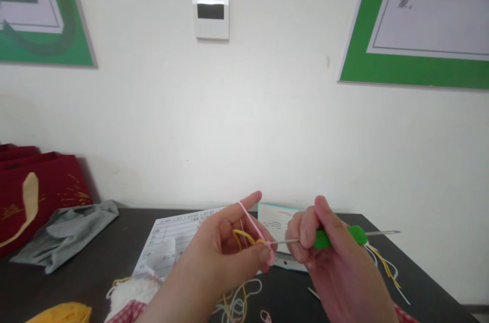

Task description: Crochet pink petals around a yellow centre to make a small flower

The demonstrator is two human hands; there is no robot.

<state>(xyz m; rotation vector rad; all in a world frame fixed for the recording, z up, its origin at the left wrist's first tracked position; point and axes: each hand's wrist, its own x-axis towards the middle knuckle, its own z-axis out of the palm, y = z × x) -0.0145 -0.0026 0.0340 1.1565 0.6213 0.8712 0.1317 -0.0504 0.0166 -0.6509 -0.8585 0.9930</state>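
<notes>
My left hand (225, 246) pinches a small pink crochet piece (271, 258) between thumb and fingers. Pink yarn (251, 221) runs from it over the raised index finger, and a yellow strand (241, 233) loops beside the thumb. My right hand (340, 267) is wrapped round a crochet hook (322, 239) by its green grip. The hook's thin metal shaft points left and its tip meets the pink stitches; the tip itself is hidden there. Another metal end sticks out to the right of the grip.
On the dark table (282, 302) lie a printed sheet (171, 231), a card (277, 213), a white yarn ball (133, 292), tangled strands (237, 307) and a small pink clip (265, 316). Grey cloth (72, 234) and red bags (49, 180) occupy the left. A wall rises behind.
</notes>
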